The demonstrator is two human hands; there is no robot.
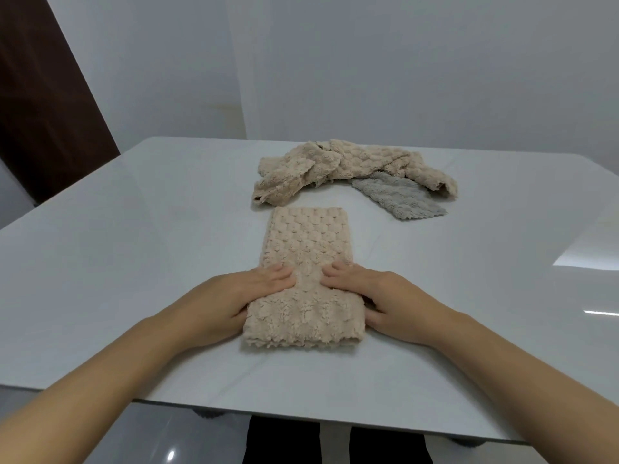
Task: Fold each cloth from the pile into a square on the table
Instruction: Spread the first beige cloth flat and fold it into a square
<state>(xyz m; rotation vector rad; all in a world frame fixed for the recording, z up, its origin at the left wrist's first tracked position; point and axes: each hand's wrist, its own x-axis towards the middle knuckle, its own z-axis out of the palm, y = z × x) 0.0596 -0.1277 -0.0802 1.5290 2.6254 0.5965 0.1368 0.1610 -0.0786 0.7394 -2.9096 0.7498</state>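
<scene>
Head view: left hand point(239, 298) and right hand point(385, 298) pinch the fluffy beige cloth point(303, 242) (a long waffled strip) at its folded end.

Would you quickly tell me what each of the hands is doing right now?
Left hand: grips the cloth.
Right hand: grips the same cloth.

A plain white wall point(402, 61) stood behind, a dark brown door point(40, 112) at left, glossy floor point(150, 440) below.
</scene>
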